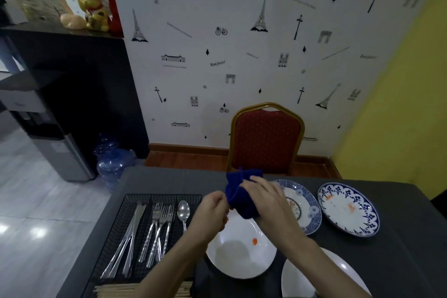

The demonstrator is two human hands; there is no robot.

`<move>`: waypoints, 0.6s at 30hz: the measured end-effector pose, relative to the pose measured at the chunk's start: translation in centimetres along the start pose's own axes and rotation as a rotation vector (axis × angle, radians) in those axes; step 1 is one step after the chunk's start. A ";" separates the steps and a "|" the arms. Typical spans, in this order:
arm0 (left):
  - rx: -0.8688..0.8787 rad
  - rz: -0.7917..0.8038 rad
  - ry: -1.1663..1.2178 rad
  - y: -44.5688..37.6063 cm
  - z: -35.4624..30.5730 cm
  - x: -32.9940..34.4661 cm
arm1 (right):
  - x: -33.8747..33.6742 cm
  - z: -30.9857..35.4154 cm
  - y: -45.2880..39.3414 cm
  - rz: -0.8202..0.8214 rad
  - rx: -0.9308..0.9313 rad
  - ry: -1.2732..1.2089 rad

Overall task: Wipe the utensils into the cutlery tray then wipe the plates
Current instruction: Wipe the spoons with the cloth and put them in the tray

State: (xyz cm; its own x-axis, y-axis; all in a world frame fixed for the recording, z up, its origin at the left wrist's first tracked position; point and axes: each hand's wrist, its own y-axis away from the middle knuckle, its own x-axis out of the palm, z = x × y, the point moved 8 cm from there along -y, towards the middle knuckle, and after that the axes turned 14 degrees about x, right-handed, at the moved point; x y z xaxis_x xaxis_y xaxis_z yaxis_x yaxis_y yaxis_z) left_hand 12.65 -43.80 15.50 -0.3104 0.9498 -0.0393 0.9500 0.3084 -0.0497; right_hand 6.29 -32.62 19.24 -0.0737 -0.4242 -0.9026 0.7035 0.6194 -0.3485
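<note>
At your twelve o'clock a red chair backs onto Eiffel-tower wallpaper; yellow wall at two, glossy tiled floor at nine.

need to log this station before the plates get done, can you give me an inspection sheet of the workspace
surface: table under a dark grey cloth
job's things: black wire cutlery tray holding knives, forks and one spoon; blue cloth; white plate with an orange spot; second white plate; two blue-patterned plates
clutter: wooden sticks at the tray's near end
grippers: left hand pinches the cloth; right hand grips it
cables: nothing seen
surroundings: red chair, water bottle, patterned wall
</note>
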 end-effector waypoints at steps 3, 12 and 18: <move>-0.004 0.021 -0.025 0.3 0.0 -0.2 | -0.4 -1.6 -0.5 -0.001 0.035 -0.012; 0.005 -0.012 -0.014 0.4 0.0 0.2 | -0.9 -1.8 -2.0 0.009 0.024 -0.008; 0.031 0.006 -0.028 -0.2 -0.1 -0.1 | -1.2 -1.1 -2.1 0.003 0.006 -0.008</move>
State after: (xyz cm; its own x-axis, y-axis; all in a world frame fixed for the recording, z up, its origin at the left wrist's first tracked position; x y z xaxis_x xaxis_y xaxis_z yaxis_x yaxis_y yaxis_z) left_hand 12.48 -43.98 15.63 -0.3058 0.9497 -0.0677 0.9504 0.3003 -0.0805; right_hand 4.13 -32.67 20.76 -0.0659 -0.4281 -0.9013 0.7077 0.6167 -0.3446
